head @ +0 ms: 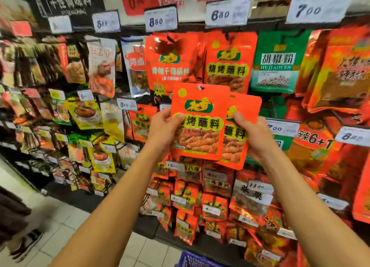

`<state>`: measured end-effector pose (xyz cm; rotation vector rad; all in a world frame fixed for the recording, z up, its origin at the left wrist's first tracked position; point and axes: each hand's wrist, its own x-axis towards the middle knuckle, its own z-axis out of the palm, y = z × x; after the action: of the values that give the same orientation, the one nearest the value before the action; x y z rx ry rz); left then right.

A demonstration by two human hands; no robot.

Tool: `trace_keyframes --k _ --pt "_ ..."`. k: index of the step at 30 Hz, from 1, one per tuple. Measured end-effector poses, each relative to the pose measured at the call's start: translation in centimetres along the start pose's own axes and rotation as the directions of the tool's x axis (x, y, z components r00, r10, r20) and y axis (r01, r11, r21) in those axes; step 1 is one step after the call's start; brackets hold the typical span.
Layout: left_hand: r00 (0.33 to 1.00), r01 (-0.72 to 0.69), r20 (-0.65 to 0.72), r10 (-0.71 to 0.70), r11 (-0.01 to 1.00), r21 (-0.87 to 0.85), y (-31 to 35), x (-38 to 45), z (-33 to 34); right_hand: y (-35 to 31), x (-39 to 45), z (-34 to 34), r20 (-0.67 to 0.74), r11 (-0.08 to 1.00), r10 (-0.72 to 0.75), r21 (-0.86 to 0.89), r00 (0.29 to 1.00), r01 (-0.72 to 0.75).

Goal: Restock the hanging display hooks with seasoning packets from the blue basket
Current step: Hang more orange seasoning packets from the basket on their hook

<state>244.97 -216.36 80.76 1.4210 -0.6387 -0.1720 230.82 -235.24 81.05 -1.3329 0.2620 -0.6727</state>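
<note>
Both hands are raised in front of the hanging display, each holding an orange-red seasoning packet. The left hand (163, 124) has its grip closed on the front packet (198, 122), thumb pressed over the left edge of its printed face and fingers behind. The right hand (254, 134) grips the rear packet (240, 130) the same way at its right edge, thumb on the front. The front packet overlaps the rear one, covering most of its left half; both stand upright, and the hang hole at the top of the front packet shows.

Directly above them, packets of the same design (228, 62) hang on a hook under a price tag (227, 12) reading 880, though the small print is blurred. A green pepper-powder packet (280, 60) hangs just to the right of those.

At the bottom edge of the view, between the forearms, the rim of the blue basket (197, 259) sits on the floor beside the base of the shelving.
</note>
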Motion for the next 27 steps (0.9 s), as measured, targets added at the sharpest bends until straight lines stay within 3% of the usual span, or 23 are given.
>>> trace_keyframes --k 5,12,18,27 --pt "0.999 -0.031 0.021 0.032 0.998 -0.051 3.4 4.9 -0.3 -3.5 3.3 1.7 -0.022 0.994 -0.108 -0.019 0.994 0.107" --pt "0.999 -0.012 -0.051 0.008 0.996 -0.093 4.9 8.7 0.1 -7.7 7.6 2.8 -0.084 0.979 -0.184 -0.104 0.979 0.175" --pt "0.99 -0.136 0.02 0.139 0.986 -0.098 5.1 9.9 -0.1 -8.9 9.3 3.9 -0.183 0.924 -0.283 -0.315 0.941 0.217" --pt "0.981 -0.168 0.068 0.18 0.974 -0.154 5.8 9.8 0.4 -9.2 9.3 4.4 -0.175 0.88 -0.404 -0.341 0.898 0.33"
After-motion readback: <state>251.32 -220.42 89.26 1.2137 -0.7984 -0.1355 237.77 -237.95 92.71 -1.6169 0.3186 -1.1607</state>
